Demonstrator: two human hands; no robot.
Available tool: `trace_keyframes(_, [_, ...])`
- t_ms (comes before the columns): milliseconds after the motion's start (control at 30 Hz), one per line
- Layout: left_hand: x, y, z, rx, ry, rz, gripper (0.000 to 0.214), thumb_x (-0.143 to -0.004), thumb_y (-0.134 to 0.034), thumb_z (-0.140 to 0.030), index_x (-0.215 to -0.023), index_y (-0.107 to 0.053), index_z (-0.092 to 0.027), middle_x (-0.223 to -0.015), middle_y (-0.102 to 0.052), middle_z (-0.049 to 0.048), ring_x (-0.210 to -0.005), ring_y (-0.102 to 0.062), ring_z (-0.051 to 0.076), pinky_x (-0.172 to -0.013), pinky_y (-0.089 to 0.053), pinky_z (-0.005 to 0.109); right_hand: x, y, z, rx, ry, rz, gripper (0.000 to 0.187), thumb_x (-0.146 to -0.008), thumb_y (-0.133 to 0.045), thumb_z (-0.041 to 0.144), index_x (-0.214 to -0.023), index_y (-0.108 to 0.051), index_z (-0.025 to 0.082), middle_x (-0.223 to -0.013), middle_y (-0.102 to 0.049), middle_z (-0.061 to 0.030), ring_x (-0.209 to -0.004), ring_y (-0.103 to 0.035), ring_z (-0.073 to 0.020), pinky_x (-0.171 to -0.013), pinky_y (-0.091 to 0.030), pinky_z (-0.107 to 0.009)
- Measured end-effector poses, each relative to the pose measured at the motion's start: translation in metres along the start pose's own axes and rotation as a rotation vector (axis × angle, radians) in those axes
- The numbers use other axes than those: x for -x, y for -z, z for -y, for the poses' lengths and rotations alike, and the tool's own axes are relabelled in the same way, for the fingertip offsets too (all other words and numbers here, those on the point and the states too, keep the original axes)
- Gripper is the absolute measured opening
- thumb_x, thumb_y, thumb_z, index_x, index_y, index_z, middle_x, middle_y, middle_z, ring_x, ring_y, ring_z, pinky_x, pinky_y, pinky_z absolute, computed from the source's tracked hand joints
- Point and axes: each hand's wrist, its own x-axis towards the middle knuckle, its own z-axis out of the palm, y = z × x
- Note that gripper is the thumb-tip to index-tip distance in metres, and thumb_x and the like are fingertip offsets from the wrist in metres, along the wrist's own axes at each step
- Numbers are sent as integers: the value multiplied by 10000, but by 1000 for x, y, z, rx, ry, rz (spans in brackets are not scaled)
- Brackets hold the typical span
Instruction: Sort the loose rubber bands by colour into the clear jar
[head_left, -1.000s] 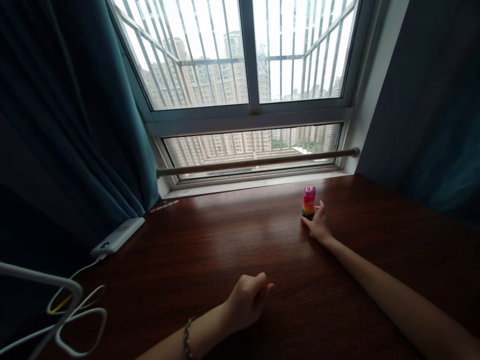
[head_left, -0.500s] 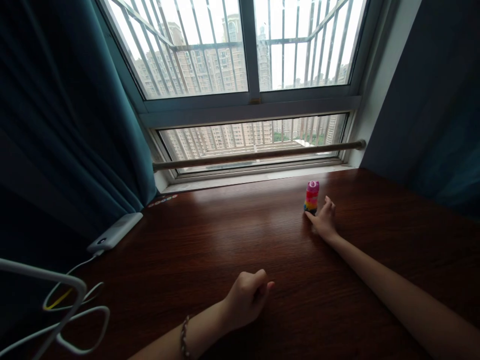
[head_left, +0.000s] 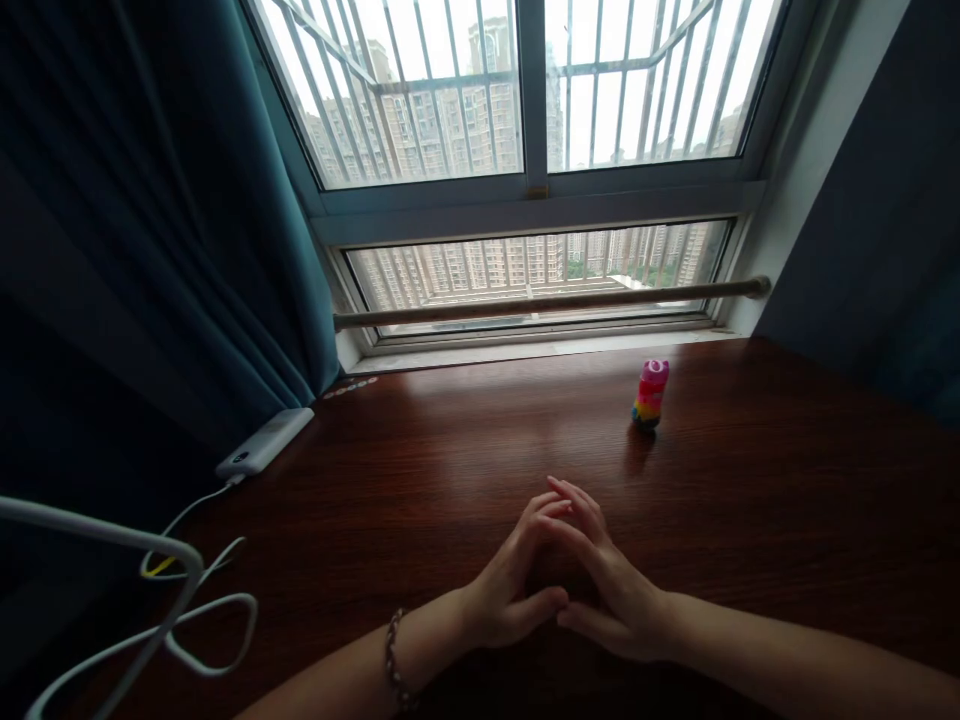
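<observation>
My left hand [head_left: 517,585], with a beaded bracelet [head_left: 394,655] at its wrist, rests low over the wooden table [head_left: 420,460]. Its fingers meet those of my right hand [head_left: 615,590] at the tips, and the two thumbs nearly touch. Both hands are open, with a gap between the palms and nothing held. Beyond them, to the right, a small rainbow-coloured bottle-like object [head_left: 651,394] stands upright, pink on top and dark at the base. Neither hand touches it; its exact kind is unclear.
A white power bank [head_left: 265,441] lies at the table's left edge with a white cable [head_left: 180,515] plugged in. A thick white bent tube [head_left: 97,537] crosses the lower left. Blue curtain [head_left: 247,250] hangs at left; a rail [head_left: 547,304] runs along the window.
My right hand has left the bottle-like object and come back to meet my left hand. My left hand has opened from a loose fist. The view has turned slightly left.
</observation>
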Motion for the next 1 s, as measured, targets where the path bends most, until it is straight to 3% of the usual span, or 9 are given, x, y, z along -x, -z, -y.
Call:
trace_keyframes(100, [-1,3,0,-61,-27,17,654,-815,-468,-393,-1360,-160,-203,-1416,-132,152,-1315,-95,317,-1030,-175,545,1,2,-6,0,19,48,660,-831,-463,448,-1370,-186,188,-1444,-59,-135,-1315,-6,-325,-1022,-126,-549])
trace_keyframes(167, [-3,4,-3,-30,-69,137,661,-806,-468,-439,-1357,-174,-223,-1426,-124,150,-1305,-154,321,-1012,-224,536,1,5,-7,-40,98,165,699,-825,-482,447,-1381,-146,190,-1421,-172,-145,-1317,-60,-305,-1026,-154,-527])
trace_keyframes(267, [-6,4,-11,15,-114,338,661,-768,-504,-502,-1322,-260,-237,-1379,-271,144,-1247,-312,303,-978,-330,464,0,8,-3,-65,233,366,684,-811,-519,429,-1369,-197,199,-1367,-312,-127,-1305,-163,-274,-1038,-191,-476])
trace_keyframes(333, [-9,3,-16,7,-121,400,615,-753,-519,-519,-1269,-352,-228,-1298,-400,128,-1217,-365,281,-973,-357,421,0,10,0,-4,264,419,628,-814,-528,410,-1348,-269,209,-1398,-259,-122,-1299,-179,-272,-1042,-199,-459])
trace_keyframes(400, [-11,1,-18,-25,-125,399,562,-756,-522,-510,-1227,-404,-226,-1249,-455,109,-1198,-391,259,-975,-367,396,0,10,2,55,262,403,568,-827,-521,386,-1329,-318,213,-1420,-208,-116,-1297,-182,-263,-1048,-196,-447])
trace_keyframes(633, [-4,-6,-11,-186,-82,316,533,-764,-581,-314,-1255,-374,-297,-1242,-449,46,-1153,-430,197,-979,-383,326,-3,4,1,74,222,356,492,-826,-537,370,-1271,-401,211,-1318,-383,-80,-1265,-252,-197,-1069,-197,-394])
trace_keyframes(1000, [-1,-7,-14,-221,47,294,412,-778,-547,-296,-1186,-482,-288,-1222,-471,21,-1101,-487,212,-984,-366,272,-1,2,2,91,196,354,394,-862,-479,304,-1242,-441,209,-1330,-351,-80,-1264,-235,-193,-1065,-210,-385])
